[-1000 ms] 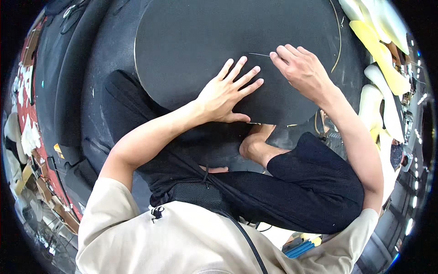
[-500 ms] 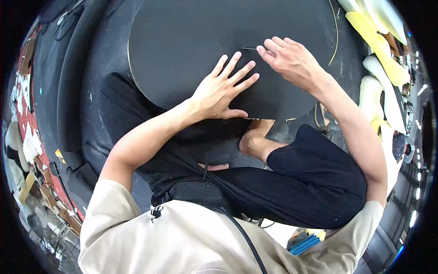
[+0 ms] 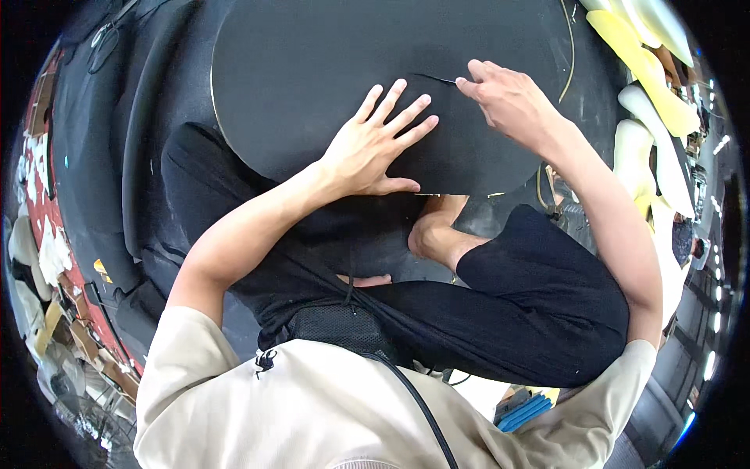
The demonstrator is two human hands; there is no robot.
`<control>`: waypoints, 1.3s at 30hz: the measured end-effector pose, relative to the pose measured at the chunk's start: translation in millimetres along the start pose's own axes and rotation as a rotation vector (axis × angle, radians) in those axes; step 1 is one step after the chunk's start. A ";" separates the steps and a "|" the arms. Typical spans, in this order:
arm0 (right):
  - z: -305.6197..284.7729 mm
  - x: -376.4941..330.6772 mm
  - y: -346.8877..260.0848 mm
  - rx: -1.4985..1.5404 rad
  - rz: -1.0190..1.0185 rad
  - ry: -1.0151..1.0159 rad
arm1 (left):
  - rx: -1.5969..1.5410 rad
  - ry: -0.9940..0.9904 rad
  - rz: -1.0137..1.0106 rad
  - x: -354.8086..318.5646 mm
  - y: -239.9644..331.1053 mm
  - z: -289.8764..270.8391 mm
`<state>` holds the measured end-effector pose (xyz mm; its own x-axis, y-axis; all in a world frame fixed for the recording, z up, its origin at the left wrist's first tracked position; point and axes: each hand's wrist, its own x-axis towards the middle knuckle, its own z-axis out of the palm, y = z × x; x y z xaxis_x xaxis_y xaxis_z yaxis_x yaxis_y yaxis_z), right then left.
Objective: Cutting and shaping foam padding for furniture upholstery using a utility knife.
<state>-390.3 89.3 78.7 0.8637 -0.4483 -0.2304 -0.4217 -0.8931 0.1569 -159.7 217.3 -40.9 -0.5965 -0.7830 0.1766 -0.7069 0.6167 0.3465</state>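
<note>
We are looking down at a black rounded panel (image 3: 312, 74) that is lying in front of the person, its near edge sitting over a bare foot (image 3: 434, 228). On its dark face, a thin pointed tool (image 3: 434, 78) is extending leftward out of the right hand (image 3: 508, 102), its long axis running roughly side to side and its tip pointing left and slightly away from the body. That tip is lying just beyond the ring and middle fingertips of the left hand (image 3: 369, 152), near them but apart; the right hand is the nearer one, since it is grasping the tool's right end. We are seeing that hand closing thumb and forefinger in a pinch, with the other fingers curling behind. Whether the tip is touching the panel, we are not managing to tell. The left hand is holding nothing: it is resting palm down on the panel, fingers spreading wide, thumb reaching rightward along the near edge.
</note>
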 end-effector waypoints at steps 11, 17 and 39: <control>7.2 -19.3 -0.9 0.332 0.133 -0.007 | 0.013 0.001 -0.006 -1.2 1.5 1.3; 4.9 -22.6 -10.3 0.488 0.275 -0.097 | 0.012 -0.005 -0.016 0.4 2.9 -0.8; -25.1 -16.5 -1.1 0.833 0.568 -0.152 | -0.114 0.141 0.027 6.9 -9.9 -4.6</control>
<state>-397.2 98.6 106.4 0.4562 -0.7623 -0.4590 -0.8666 -0.2634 -0.4239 -155.1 205.5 -38.9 -0.5495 -0.7751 0.3118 -0.6393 0.6304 0.4404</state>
